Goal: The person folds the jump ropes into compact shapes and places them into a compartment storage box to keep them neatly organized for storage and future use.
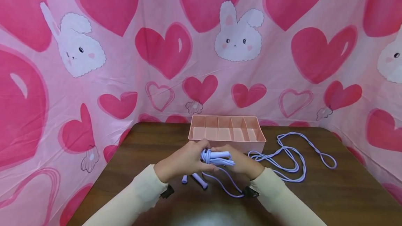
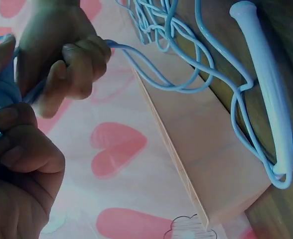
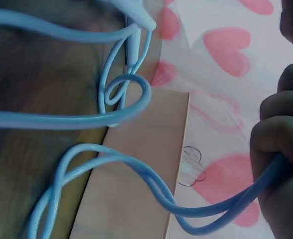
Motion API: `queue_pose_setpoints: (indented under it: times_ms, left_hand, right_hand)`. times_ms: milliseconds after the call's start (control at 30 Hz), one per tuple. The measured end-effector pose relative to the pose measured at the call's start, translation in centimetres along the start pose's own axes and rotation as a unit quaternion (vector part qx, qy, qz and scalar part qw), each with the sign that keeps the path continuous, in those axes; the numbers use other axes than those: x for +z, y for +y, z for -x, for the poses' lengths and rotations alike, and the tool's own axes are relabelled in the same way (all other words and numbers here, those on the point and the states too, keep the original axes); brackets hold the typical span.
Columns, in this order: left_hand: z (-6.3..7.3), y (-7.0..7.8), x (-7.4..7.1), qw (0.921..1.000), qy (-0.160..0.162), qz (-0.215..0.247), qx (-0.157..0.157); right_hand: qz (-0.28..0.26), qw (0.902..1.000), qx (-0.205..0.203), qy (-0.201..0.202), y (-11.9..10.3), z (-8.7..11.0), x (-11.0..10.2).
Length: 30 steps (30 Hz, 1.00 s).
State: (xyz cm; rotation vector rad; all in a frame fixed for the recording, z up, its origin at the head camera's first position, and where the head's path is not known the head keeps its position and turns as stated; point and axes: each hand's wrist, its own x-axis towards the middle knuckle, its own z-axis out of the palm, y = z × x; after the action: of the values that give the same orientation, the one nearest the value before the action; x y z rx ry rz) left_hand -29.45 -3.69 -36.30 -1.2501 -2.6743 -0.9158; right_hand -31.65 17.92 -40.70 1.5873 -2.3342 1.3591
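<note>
Pink cloth printed with hearts fills the back of the head view, over the brown wooden surface in its lower part. At the lower left of the frame, my cream sleeve runs up to my left grip, left of centre, with thumb and fingers curled round a bluish-lilac bundle. That bundle sits at lower centre, cord wrapped round it and a handle lying along it. Just below my left grip, two more handles rest on the surface. Behind the bundle, in the middle of the frame, a pink box shows five compartments. My right grip, right of centre, is clenched round a doubled cord; the right wrist view shows it leaving my fist at the right edge. Farther right, loose loops of similar cord lie on the surface.
</note>
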Motion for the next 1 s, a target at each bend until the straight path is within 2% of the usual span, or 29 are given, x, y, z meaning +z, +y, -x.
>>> queue_pose_setpoints:
  times_ms: [67, 133, 300, 400, 467, 533, 700, 767, 867, 1000]
  left_hand:
    - [0.1, 0.0, -0.1, 0.9998, 0.015, 0.009, 0.000]
    - [0.2, 0.0, -0.3, 0.9994, 0.031, 0.008, 0.011]
    - [0.3, -0.3, -0.5, 0.9981, 0.049, -0.019, 0.032]
    - [0.2, -0.5, -0.4, 0.9973, 0.065, -0.027, 0.021]
    - [0.2, -0.7, -0.3, 0.9968, 0.074, -0.028, 0.008]
    - [0.2, -0.9, -0.4, 0.9964, 0.080, -0.028, -0.006]
    - [0.1, -1.7, -1.0, 0.9966, 0.064, -0.050, -0.016]
    - [0.0, -2.0, -1.2, 0.9969, 0.042, -0.063, -0.021]
    - [-0.1, -2.6, -1.3, 0.9967, -0.006, -0.070, -0.041]
    - [-0.1, -2.7, -0.9, 0.9926, -0.067, -0.073, -0.070]
  right_hand:
    - [0.028, 0.9995, -0.018, -0.002, 0.0, 0.0, 0.3]
    - [0.042, 0.9990, -0.013, -0.001, -0.2, 0.0, 0.5]
    - [0.057, 0.9962, 0.065, 0.004, -1.0, 0.2, 1.0]
    - [0.130, 0.9856, 0.108, -0.001, -1.3, 0.3, 1.5]
    - [0.202, 0.9720, 0.120, -0.011, -1.5, 0.4, 1.9]
    - [0.278, 0.9533, 0.115, -0.024, -1.7, 0.5, 2.3]
    - [0.388, 0.9191, 0.062, -0.031, -2.7, 0.6, 2.4]
    - [0.419, 0.9073, 0.031, -0.019, -3.3, 0.7, 2.0]
    - [0.465, 0.8844, -0.035, 0.007, -4.0, 0.8, 1.3]
    - [0.501, 0.8571, -0.116, 0.022, -4.6, 0.3, 0.7]
